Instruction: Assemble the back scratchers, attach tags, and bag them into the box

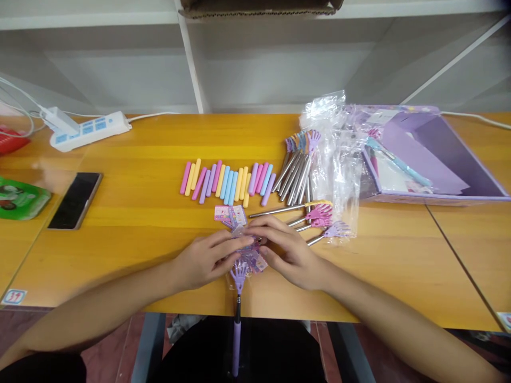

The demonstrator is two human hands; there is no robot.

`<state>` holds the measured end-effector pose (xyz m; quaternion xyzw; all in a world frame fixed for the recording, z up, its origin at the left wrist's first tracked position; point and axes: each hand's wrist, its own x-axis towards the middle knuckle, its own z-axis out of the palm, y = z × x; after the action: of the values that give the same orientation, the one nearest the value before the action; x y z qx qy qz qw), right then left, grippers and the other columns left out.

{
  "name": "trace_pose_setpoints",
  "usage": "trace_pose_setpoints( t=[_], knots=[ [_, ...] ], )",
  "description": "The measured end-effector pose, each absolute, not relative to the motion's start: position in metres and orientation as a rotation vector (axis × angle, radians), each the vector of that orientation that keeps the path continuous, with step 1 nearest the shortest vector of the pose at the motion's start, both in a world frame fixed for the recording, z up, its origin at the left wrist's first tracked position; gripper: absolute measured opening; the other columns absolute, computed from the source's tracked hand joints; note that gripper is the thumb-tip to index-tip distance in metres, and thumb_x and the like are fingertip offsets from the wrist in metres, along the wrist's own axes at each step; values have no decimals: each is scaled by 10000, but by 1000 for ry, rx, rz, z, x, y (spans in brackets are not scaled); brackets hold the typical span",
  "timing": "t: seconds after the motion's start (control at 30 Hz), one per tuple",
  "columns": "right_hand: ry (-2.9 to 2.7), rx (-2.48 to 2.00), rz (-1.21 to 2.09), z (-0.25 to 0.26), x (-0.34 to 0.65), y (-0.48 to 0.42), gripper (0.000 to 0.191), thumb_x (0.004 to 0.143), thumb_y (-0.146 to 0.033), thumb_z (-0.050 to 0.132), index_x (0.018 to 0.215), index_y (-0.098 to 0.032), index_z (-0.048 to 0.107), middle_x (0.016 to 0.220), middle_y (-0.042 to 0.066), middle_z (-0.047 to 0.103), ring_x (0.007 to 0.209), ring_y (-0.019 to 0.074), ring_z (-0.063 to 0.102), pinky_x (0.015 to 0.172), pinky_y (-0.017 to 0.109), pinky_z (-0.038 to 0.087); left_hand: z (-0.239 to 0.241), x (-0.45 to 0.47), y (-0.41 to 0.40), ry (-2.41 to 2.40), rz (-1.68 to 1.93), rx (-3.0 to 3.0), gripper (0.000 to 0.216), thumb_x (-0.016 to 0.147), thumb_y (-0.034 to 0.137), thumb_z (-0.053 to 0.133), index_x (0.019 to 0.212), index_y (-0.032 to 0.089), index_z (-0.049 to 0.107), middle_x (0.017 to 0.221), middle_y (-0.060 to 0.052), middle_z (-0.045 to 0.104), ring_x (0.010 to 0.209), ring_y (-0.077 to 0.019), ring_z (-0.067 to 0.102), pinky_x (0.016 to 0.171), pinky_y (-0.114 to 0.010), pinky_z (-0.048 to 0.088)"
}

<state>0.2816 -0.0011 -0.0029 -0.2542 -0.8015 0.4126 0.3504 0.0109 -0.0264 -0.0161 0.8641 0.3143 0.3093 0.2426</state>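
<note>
A purple back scratcher (237,340), its hand-shaped head towards the table, extends over the table's front edge in what looks like a clear plastic bag (249,258). My left hand (205,259) has its fingers pressed together on the bag's upper end. From the other side, my right hand (289,252) pinches at the same crinkled plastic with thumb and fingers. Small printed cards (231,214) lie just beyond my fingertips. Right of them are loose back scratchers with yellow, pink (320,213) and purple heads. The exact fingertip contact is partly hidden.
Coloured handle tubes (228,183) lie in a row. Beside them are a pile of metal-rod scratchers (297,170), clear bags (331,154) and an open purple box (439,154). A phone (75,200), green packet (24,198) and power strip (90,131) are at left.
</note>
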Motion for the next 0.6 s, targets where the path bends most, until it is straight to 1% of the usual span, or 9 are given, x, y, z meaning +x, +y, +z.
trace_pose_setpoints(
  t=[0.1, 0.17, 0.33, 0.4, 0.5, 0.6],
  knots=[
    [-2070, -665, 1056, -3, 281, -2, 459, 1086, -128, 557, 1514, -283, 618, 1346, 119, 663, 1241, 240, 675, 1064, 432, 609, -14, 12, -28, 921, 799, 2327, 396, 1129, 244, 566, 1524, 229, 570, 1143, -66, 745, 836, -128, 713, 760, -232, 615],
    [-2072, -676, 1042, -3, 281, -2, 450, 1081, -121, 566, 1501, -271, 624, 1341, 119, 660, 1244, 236, 674, 1066, 425, 606, -13, 12, -28, 945, 775, 2302, 341, 1118, 235, 574, 1458, 218, 606, 1137, -63, 745, 783, -116, 693, 714, -218, 598],
    [-2091, -679, 996, -2, 281, -3, 430, 1079, -123, 566, 1482, -260, 629, 1329, 123, 667, 1238, 244, 678, 1058, 441, 616, -14, 12, -28, 928, 719, 2210, 248, 1094, 207, 591, 1331, 214, 665, 1075, -40, 713, 698, -85, 645, 671, -196, 577],
    [-2096, -674, 982, -2, 281, -3, 441, 1078, -123, 560, 1489, -269, 624, 1330, 124, 668, 1237, 251, 677, 1050, 453, 621, -13, 12, -28, 914, 718, 2191, 295, 1097, 208, 589, 1384, 233, 650, 1099, -40, 715, 712, -83, 649, 671, -192, 578],
    [-2095, -670, 982, -2, 280, -2, 466, 1072, -118, 556, 1503, -284, 614, 1321, 125, 667, 1210, 256, 676, 1026, 461, 629, -13, 11, -26, 944, 748, 2169, 461, 1102, 214, 587, 1557, 276, 548, 1169, -53, 728, 735, -85, 664, 679, -196, 593],
    [-2087, -674, 1008, -3, 280, -3, 490, 1059, -108, 565, 1512, -291, 607, 1318, 122, 662, 1193, 252, 677, 1021, 452, 629, -13, 10, -25, 961, 757, 2160, 498, 1093, 204, 589, 1582, 282, 531, 1150, -49, 727, 720, -82, 660, 667, -195, 600]
  ],
)
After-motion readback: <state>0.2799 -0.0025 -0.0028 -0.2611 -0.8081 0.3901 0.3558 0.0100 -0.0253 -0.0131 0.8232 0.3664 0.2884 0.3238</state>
